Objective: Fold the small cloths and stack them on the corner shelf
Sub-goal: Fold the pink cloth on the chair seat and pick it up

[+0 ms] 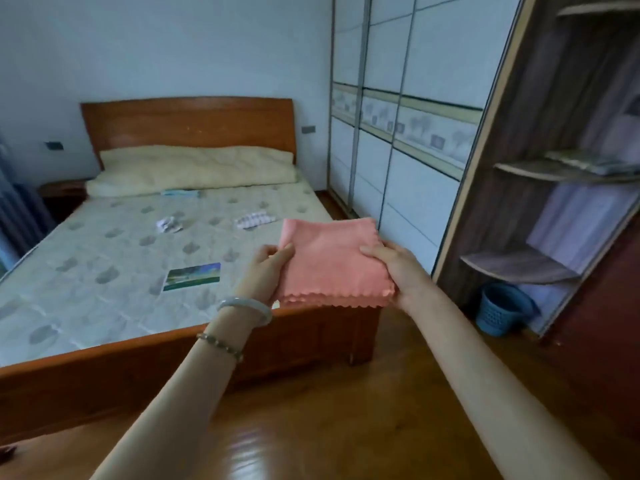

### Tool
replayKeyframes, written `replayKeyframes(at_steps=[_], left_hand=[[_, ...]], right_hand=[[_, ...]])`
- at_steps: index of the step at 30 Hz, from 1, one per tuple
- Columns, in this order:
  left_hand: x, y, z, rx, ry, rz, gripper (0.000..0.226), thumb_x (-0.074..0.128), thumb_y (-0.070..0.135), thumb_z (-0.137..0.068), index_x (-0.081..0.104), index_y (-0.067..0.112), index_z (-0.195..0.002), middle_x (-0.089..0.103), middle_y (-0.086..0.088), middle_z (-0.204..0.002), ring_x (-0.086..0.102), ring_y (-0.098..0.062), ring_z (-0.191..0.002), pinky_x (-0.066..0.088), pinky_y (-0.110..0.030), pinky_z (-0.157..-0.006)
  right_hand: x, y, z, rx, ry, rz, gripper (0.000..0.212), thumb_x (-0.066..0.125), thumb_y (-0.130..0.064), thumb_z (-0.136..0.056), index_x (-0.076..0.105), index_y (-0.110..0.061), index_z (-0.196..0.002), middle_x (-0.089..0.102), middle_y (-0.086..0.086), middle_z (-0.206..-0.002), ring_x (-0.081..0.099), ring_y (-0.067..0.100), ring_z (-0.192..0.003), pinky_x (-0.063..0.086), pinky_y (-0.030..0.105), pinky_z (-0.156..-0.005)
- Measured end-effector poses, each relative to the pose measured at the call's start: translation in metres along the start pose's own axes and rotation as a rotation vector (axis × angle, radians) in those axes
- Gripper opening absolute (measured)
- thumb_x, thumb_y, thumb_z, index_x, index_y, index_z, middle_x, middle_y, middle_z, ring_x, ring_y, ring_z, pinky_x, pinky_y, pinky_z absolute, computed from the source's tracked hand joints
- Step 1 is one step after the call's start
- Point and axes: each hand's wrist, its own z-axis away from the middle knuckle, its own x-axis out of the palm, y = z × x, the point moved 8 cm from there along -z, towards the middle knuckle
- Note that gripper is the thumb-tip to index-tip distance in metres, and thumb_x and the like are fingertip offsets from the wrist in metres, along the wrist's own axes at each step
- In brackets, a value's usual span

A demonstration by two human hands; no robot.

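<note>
Pink cloths (332,261), pinched by left hand (266,268) and right hand (394,268), hover between bed (121,244) and corner shelf (519,265).

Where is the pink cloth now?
Mid-frame in the head view: left hand and right hand hold the pink cloth in front of the bed corner, left of the corner shelf.

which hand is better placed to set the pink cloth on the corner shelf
Probably the right. The right hand grips the pink cloth at its right edge, nearest the corner shelf. The left hand holds the opposite edge, toward the bed, and would have to reach across.
</note>
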Motion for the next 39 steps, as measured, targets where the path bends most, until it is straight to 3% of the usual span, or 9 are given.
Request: replayKeyframes(at_steps=[3, 7, 13, 21, 25, 27, 30, 33, 39], left_hand=[[0.086, 0.012, -0.017, -0.009, -0.125, 0.014, 0.024, 0.061, 0.032, -0.089, 0.058, 0.009, -0.097, 0.063, -0.016, -0.099, 0.062, -0.035, -0.096, 0.054, -0.049, -0.074], [0.188, 0.021, -0.041, -0.033, -0.296, 0.025, 0.031, 0.059, 0.029, -0.091, 0.058, 0.001, -0.105, 0.064, -0.018, -0.096, 0.061, -0.029, -0.081, 0.045, -0.031, -0.053], [0.320, 0.028, -0.077, -0.093, -0.503, 0.022, 0.029, 0.060, 0.030, -0.090, 0.059, 0.006, -0.106, 0.063, -0.017, -0.102, 0.064, -0.029, -0.085, 0.050, -0.030, -0.047], [0.487, 0.037, -0.164, -0.128, -0.692, 0.035, 0.037, 0.060, 0.028, -0.090, 0.056, 0.000, -0.113, 0.063, -0.027, -0.109, 0.064, -0.038, -0.085, 0.052, -0.037, -0.058], [0.563, 0.057, -0.218, -0.104, -0.768, 0.058, 0.040, 0.057, 0.026, -0.092, 0.052, -0.006, -0.115, 0.058, -0.027, -0.098, 0.056, -0.030, -0.061, 0.042, -0.022, -0.036], [0.593, 0.065, -0.243, -0.091, -0.775, 0.074, 0.038, 0.057, 0.024, -0.092, 0.052, -0.006, -0.114, 0.059, -0.026, -0.099, 0.058, -0.032, -0.069, 0.045, -0.025, -0.039], [0.645, 0.066, -0.284, -0.082, -0.769, 0.069, 0.033, 0.061, 0.023, -0.090, 0.055, -0.004, -0.107, 0.062, -0.028, -0.106, 0.062, -0.037, -0.092, 0.053, -0.036, -0.064], [0.700, 0.062, -0.315, -0.095, -0.796, 0.072, 0.025, 0.062, 0.021, -0.089, 0.057, 0.000, -0.100, 0.062, -0.026, -0.102, 0.060, -0.032, -0.090, 0.051, -0.040, -0.073], [0.814, 0.041, -0.380, -0.122, -0.789, 0.112, 0.014, 0.058, 0.014, -0.091, 0.055, 0.000, -0.091, 0.059, -0.018, -0.083, 0.057, -0.024, -0.073, 0.049, -0.030, -0.060]], right_hand=[[-0.075, -0.024, -0.012, -0.018, 0.092, -0.023, 0.024, 0.064, -0.012, -0.086, 0.062, -0.010, -0.110, 0.069, 0.011, -0.096, 0.068, 0.020, -0.083, 0.055, 0.028, -0.063], [-0.162, -0.042, -0.027, -0.022, 0.215, -0.113, 0.032, 0.068, -0.016, -0.084, 0.062, -0.010, -0.116, 0.070, 0.015, -0.105, 0.068, 0.027, -0.096, 0.054, 0.034, -0.074], [-0.269, -0.072, -0.051, -0.079, 0.405, -0.211, 0.029, 0.067, -0.012, -0.083, 0.065, -0.012, -0.112, 0.071, 0.014, -0.103, 0.068, 0.027, -0.092, 0.053, 0.033, -0.071], [-0.388, -0.122, -0.130, -0.160, 0.592, -0.194, 0.023, 0.063, -0.009, -0.087, 0.063, -0.008, -0.110, 0.072, 0.011, -0.092, 0.067, 0.022, -0.082, 0.051, 0.029, -0.065], [-0.439, -0.157, -0.188, -0.186, 0.639, -0.197, 0.024, 0.062, -0.008, -0.087, 0.063, -0.009, -0.111, 0.071, 0.009, -0.093, 0.067, 0.021, -0.082, 0.052, 0.027, -0.063], [-0.459, -0.171, -0.211, -0.198, 0.655, -0.198, 0.023, 0.062, -0.008, -0.087, 0.063, -0.009, -0.110, 0.070, 0.009, -0.093, 0.067, 0.021, -0.082, 0.051, 0.028, -0.063], [-0.496, -0.181, -0.249, -0.199, 0.696, -0.224, 0.027, 0.063, -0.008, -0.086, 0.062, -0.007, -0.113, 0.071, 0.013, -0.099, 0.067, 0.027, -0.091, 0.055, 0.034, -0.075], [-0.541, -0.190, -0.284, -0.198, 0.737, -0.225, 0.030, 0.063, -0.008, -0.086, 0.061, -0.007, -0.116, 0.070, 0.014, -0.106, 0.066, 0.028, -0.098, 0.054, 0.034, -0.079], [-0.642, -0.212, -0.376, -0.186, 0.718, -0.195, 0.017, 0.060, -0.005, -0.088, 0.063, -0.010, -0.103, 0.070, 0.008, -0.090, 0.067, 0.019, -0.079, 0.052, 0.028, -0.068]])
